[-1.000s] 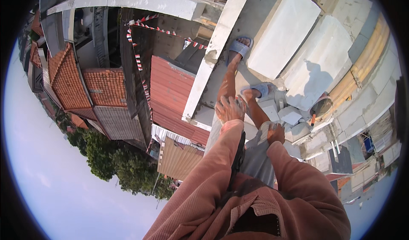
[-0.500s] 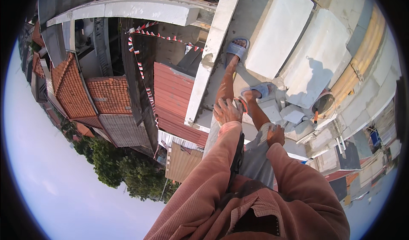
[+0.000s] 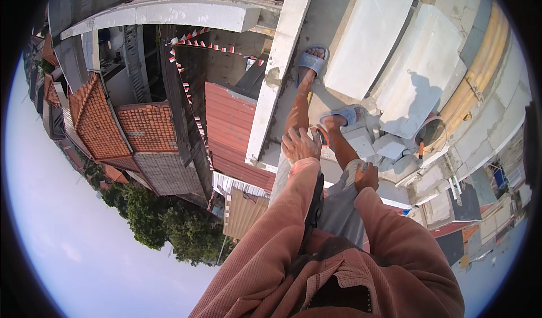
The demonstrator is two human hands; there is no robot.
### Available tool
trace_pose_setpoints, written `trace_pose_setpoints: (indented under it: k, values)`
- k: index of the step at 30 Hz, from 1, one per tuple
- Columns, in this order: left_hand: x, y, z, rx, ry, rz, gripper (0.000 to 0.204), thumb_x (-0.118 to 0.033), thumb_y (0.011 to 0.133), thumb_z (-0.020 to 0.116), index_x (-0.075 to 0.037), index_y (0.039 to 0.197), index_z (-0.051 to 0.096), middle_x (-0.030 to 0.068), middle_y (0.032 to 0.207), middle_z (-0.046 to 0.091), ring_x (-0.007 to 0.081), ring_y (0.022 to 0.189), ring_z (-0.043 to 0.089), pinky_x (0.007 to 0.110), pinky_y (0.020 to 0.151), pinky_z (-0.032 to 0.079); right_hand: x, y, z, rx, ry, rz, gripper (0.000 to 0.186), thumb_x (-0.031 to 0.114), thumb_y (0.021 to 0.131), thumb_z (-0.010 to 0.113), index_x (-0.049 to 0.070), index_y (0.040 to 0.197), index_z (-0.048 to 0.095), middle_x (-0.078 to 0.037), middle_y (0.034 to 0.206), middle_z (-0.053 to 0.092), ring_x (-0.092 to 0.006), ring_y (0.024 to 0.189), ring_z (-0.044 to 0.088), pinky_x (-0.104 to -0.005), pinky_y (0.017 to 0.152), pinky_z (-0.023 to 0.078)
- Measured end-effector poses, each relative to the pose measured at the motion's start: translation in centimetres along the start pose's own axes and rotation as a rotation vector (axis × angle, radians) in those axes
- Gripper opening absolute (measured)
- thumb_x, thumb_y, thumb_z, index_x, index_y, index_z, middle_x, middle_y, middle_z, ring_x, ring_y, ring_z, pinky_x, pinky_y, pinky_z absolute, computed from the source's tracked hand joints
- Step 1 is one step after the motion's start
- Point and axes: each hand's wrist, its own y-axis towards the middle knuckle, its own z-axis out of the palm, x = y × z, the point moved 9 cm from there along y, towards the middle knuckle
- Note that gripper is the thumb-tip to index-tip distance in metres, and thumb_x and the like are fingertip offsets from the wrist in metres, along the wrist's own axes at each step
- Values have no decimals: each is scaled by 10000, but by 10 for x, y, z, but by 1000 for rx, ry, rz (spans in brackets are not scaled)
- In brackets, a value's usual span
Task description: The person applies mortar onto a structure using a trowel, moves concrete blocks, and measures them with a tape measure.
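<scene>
My left hand (image 3: 302,145) lies over my left knee, its fingers bent a little and apart on the rolled-up grey trouser leg. Just beside it shows an orange and black curved object (image 3: 322,136), too partly hidden to name. My right hand (image 3: 367,177) is closed at my right knee, its fingers curled on the grey trouser leg (image 3: 342,205). Below the knees my shins are bare. Blue-grey slide sandals, the left (image 3: 313,62) and the right (image 3: 341,115), stand on a dusty concrete ledge.
A narrow concrete wall (image 3: 276,75) edges the ledge on the left, with a drop to a red metal roof (image 3: 234,132). On the right lie large white blocks (image 3: 370,36), broken block pieces (image 3: 389,147), a bucket (image 3: 431,134) with an orange-handled tool, and bamboo poles (image 3: 480,75).
The view has shifted slightly. Both hands stay at my knees, and both feet stay in place on the ledge.
</scene>
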Motion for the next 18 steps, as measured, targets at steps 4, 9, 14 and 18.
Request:
trace_pose_setpoints:
  k: [4, 9, 14, 18]
  values:
    - [2, 0, 9, 58, 36, -19, 410, -470, 855, 631, -113, 1044, 697, 126, 1209, 554, 337, 1103, 532, 468, 949, 412, -4, 2, 3, -1, -5, 22, 489, 471, 969, 530, 84, 1267, 562, -211, 1208, 577, -420, 1154, 584, -524, 947, 485]
    - [2, -1, 9, 64, 33, -20, 413, -468, 847, 643, -113, 1052, 696, 120, 1228, 549, 333, 1113, 528, 468, 953, 411, -7, 5, 5, -4, -8, 15, 490, 465, 967, 540, 83, 1273, 559, -211, 1206, 577, -419, 1153, 584, -522, 943, 486]
    - [3, -2, 8, 34, 30, -24, 416, -464, 838, 657, -111, 1056, 696, 114, 1231, 548, 331, 1117, 528, 469, 955, 410, -4, 4, 1, -5, -8, -6, 489, 456, 968, 544, 76, 1274, 559, -216, 1204, 580, -424, 1148, 585, -521, 940, 485]
    - [4, -1, 9, 54, 37, -35, 428, -478, 838, 660, -111, 1055, 696, 114, 1224, 548, 331, 1121, 527, 469, 953, 412, 3, 1, -6, 12, -6, -1, 487, 450, 971, 540, 71, 1277, 559, -219, 1212, 581, -424, 1157, 584, -519, 950, 483]
